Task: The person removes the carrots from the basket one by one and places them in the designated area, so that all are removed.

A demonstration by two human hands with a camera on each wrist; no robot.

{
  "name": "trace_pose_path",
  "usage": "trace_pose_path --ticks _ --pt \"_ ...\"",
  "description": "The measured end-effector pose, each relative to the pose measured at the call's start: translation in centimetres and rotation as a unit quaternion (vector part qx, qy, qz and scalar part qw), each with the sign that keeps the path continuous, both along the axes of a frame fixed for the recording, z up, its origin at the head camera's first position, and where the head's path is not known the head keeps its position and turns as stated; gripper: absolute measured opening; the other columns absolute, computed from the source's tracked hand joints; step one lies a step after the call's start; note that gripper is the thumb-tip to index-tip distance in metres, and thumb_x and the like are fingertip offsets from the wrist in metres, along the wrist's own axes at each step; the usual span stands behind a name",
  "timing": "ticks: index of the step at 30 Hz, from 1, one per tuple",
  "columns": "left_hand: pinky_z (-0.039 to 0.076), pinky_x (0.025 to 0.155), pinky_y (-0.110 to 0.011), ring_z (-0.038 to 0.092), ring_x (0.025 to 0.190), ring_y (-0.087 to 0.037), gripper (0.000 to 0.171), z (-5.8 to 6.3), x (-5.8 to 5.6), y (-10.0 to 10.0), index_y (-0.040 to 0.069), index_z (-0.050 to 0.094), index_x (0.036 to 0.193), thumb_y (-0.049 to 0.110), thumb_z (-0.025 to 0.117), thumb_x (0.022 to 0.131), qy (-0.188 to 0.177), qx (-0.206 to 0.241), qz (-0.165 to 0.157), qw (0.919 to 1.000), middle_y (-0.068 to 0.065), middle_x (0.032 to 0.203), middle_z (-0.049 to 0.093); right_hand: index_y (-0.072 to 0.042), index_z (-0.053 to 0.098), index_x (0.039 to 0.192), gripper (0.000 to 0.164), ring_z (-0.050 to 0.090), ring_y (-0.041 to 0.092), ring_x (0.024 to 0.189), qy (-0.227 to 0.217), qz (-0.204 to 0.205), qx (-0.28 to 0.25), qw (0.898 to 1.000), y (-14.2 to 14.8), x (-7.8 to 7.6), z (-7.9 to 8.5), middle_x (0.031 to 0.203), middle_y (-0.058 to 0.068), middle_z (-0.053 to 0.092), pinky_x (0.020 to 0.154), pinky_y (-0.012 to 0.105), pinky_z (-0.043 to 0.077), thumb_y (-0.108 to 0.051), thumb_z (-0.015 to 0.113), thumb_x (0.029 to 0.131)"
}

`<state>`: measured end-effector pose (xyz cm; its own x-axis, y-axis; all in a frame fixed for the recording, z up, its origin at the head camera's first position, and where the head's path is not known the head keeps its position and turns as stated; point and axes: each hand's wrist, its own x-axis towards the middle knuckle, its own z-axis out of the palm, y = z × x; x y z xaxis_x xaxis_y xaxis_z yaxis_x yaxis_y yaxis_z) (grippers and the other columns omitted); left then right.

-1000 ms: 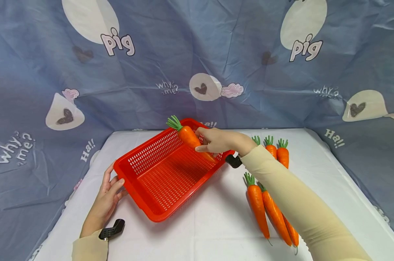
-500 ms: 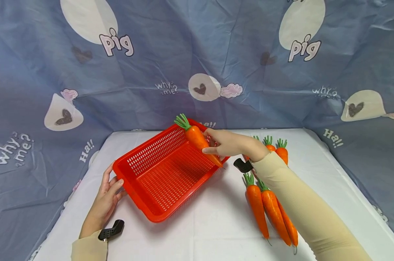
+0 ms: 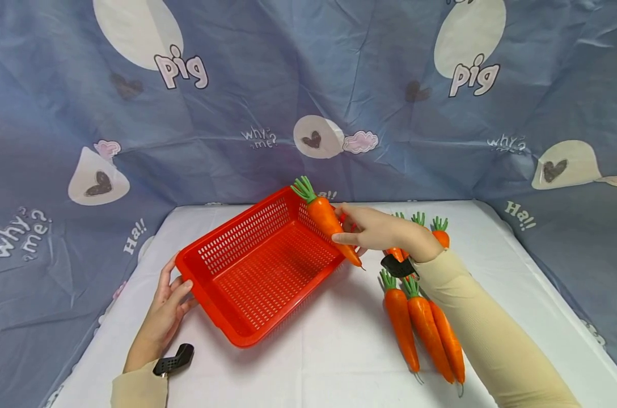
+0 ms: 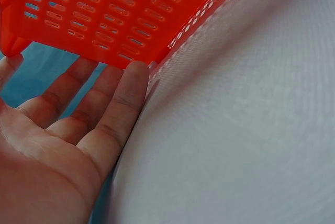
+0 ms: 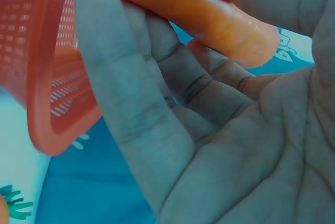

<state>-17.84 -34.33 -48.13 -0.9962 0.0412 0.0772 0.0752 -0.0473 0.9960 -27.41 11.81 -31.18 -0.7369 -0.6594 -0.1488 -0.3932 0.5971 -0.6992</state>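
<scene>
My right hand (image 3: 375, 228) pinches an orange carrot (image 3: 325, 217) with green stems between thumb and fingers. It hangs slanted over the right end of the red perforated basket (image 3: 237, 340), stems up and tip past the rim. In the right wrist view the carrot (image 5: 209, 22) lies across the fingers under the thumb. At the basket's left end my left hand (image 3: 161, 311) grips the rim, thumb on top. The left wrist view shows its fingers (image 4: 112, 114) against the perforated wall (image 4: 104, 14). The basket stands tilted; its floor holds nothing.
Several carrots (image 3: 401, 326) lie on the white tablecloth (image 3: 339, 362) to the right, and more carrots (image 3: 439, 233) lie behind them, partly covered by the right forearm. A blue printed curtain (image 3: 237, 113) hangs behind the table.
My right hand has moved right with the carrot, from inside the basket to over its right end. The left hand and basket have stayed in place.
</scene>
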Motion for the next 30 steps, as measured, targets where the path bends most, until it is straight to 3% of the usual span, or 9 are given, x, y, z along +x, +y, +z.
trace_pose_path --ticks 9,15,24,30 --pt "0.062 0.094 -0.024 0.069 0.118 -0.002 0.069 -0.2 0.0 0.0 0.037 0.017 0.171 0.017 0.049 0.114 0.000 0.006 0.000 1.0000 0.014 0.144 0.061 -0.002 0.044 0.145 0.050 0.074 0.020 0.079 -0.002 -0.023 -0.011 1.000 2.4 0.7 -0.5 0.111 0.017 0.069 0.075 0.039 0.067 -0.026 0.066 0.108" --pt "0.062 0.094 -0.024 0.069 0.118 -0.002 0.069 0.0 0.1 0.0 0.038 0.016 0.171 0.018 0.049 0.114 0.000 0.003 0.000 1.0000 0.014 0.144 0.061 -0.002 0.044 0.143 0.048 0.074 0.024 0.075 -0.012 -0.043 -0.027 0.999 4.0 1.1 -0.9 0.109 0.017 0.070 0.075 0.042 0.067 -0.025 0.067 0.107" --pt "0.062 0.094 -0.024 0.069 0.118 -0.001 0.068 0.1 0.1 0.1 0.038 0.017 0.171 0.019 0.050 0.114 -0.005 -0.003 0.003 1.0000 0.013 0.144 0.059 -0.003 0.042 0.146 0.053 0.075 0.023 0.079 -0.009 -0.067 -0.017 0.998 6.4 2.2 -1.4 0.122 0.019 0.072 0.079 0.037 0.065 -0.032 0.066 0.108" --pt "0.062 0.094 -0.024 0.068 0.119 -0.001 0.068 0.0 0.2 0.1 0.038 0.017 0.171 0.018 0.050 0.114 -0.003 -0.006 0.003 1.0000 0.012 0.145 0.058 -0.002 0.042 0.147 0.054 0.073 0.022 0.080 -0.002 -0.086 -0.013 0.996 7.8 3.0 -1.9 0.119 0.019 0.071 0.078 0.039 0.065 -0.032 0.066 0.108"
